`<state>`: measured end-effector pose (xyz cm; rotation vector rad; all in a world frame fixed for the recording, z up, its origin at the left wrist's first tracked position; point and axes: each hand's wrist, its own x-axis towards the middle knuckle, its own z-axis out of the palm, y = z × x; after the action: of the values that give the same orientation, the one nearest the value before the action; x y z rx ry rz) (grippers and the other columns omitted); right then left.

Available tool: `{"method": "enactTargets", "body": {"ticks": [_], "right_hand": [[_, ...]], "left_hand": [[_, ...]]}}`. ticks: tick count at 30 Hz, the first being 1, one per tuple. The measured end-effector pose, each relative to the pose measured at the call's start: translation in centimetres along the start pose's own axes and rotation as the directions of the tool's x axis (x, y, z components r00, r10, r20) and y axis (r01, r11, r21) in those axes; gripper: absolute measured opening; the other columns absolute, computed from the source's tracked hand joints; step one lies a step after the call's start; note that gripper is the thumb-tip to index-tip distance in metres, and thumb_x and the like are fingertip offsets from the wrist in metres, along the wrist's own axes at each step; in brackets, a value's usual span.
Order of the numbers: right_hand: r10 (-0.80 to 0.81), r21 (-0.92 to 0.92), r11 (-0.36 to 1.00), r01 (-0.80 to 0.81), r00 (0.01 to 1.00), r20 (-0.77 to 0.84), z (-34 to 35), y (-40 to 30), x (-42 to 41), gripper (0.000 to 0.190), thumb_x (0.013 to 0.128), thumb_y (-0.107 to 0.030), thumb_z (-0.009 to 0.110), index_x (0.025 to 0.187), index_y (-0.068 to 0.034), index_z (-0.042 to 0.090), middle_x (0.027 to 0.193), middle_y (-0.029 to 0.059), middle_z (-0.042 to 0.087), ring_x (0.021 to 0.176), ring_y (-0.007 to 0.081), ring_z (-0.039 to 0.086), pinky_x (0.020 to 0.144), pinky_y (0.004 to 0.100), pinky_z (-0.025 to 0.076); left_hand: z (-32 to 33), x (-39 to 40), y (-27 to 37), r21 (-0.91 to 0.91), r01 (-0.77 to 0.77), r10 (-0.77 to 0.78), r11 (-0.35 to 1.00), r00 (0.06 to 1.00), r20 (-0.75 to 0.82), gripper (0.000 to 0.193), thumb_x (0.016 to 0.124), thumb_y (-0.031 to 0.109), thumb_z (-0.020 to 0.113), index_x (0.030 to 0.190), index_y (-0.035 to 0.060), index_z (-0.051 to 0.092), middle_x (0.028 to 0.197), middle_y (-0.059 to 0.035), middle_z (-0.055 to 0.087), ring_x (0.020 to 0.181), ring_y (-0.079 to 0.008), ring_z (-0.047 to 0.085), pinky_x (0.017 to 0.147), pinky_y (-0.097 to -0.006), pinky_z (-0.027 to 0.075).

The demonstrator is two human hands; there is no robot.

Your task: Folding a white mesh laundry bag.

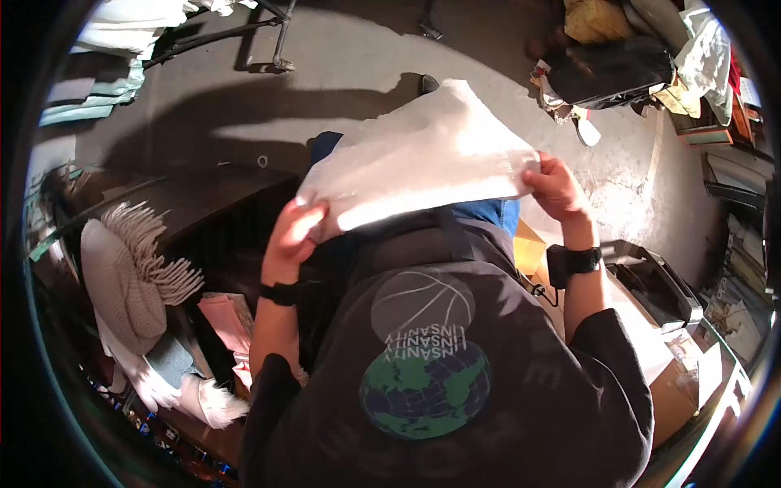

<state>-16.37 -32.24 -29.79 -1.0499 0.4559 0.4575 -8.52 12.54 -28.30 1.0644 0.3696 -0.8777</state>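
Note:
A white sheet of thin, soft material, fabric or plastic film, is stretched between my two hands in front of my waist. My left hand pinches its near left corner. At the near right corner, my right hand grips the edge between thumb and fingers. Strong light washes out part of the sheet, so its exact material is hard to tell. The far side rises to a blunt point, away from my body.
To my left, a fringed beige knit scarf lies near a dark tabletop and folded pink cloth. A black box-like device stands at right. A black bag sits beyond. A metal rack stands on the concrete floor.

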Motion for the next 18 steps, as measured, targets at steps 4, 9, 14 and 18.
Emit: {"method": "enactTargets", "body": {"ticks": [4, 9, 14, 18], "right_hand": [[0.050, -0.133, 0.991, -0.024, 0.980, 0.194, 1.2, -5.1, -4.7, 0.047, 0.077, -0.015, 0.081, 0.116, 0.004, 0.063, 0.103, 0.0076, 0.069, 0.095, 0.0137, 0.062, 0.085, 0.0294, 0.049], [0.400, -0.520, 0.831, -0.196, 0.861, 0.315, 0.4, -4.8, -5.4, 0.045, 0.081, -0.016, 0.078, 0.119, 0.004, 0.061, 0.103, 0.0049, 0.068, 0.093, 0.0115, 0.060, 0.085, 0.0296, 0.049], [0.298, -0.361, 0.902, -0.238, 0.947, 0.121, 1.9, -0.8, -3.3, 0.042, 0.088, -0.013, 0.069, 0.125, 0.002, 0.057, 0.110, 0.0066, 0.066, 0.095, 0.0127, 0.061, 0.086, 0.0279, 0.050], [0.161, -0.237, 0.959, -0.156, 0.987, -0.001, 2.5, -1.6, -2.8, 0.038, 0.084, -0.002, 0.066, 0.122, 0.001, 0.060, 0.110, 0.0080, 0.067, 0.097, 0.0149, 0.063, 0.089, 0.0295, 0.050]], "left_hand": [[2.4, -4.6, 2.9, 0.018, 0.027, -0.028, 0.999, 0.999, 0.028, 0.061, 0.084, 0.012, 0.068, 0.136, -0.0060, 0.042, 0.124, -0.0141, 0.059, 0.112, -0.0257, 0.059, 0.097, -0.0386, 0.047], [1.1, -5.3, 0.0, 0.076, 0.383, -0.387, 0.920, 0.921, 0.037, 0.061, 0.083, 0.013, 0.072, 0.135, -0.0047, 0.045, 0.128, -0.0140, 0.058, 0.116, -0.0260, 0.057, 0.101, -0.0393, 0.044], [1.5, -4.5, -1.1, -0.154, 0.265, -0.274, 0.952, 0.961, -0.045, 0.051, 0.090, 0.012, 0.064, 0.134, -0.0034, 0.046, 0.128, -0.0126, 0.058, 0.116, -0.0259, 0.057, 0.101, -0.0401, 0.045], [0.7, -3.6, -1.3, -0.034, 0.053, -0.057, 0.998, 0.992, -0.115, 0.044, 0.092, 0.009, 0.060, 0.133, -0.0012, 0.048, 0.127, -0.0119, 0.059, 0.113, -0.0258, 0.060, 0.099, -0.0397, 0.047]]}}
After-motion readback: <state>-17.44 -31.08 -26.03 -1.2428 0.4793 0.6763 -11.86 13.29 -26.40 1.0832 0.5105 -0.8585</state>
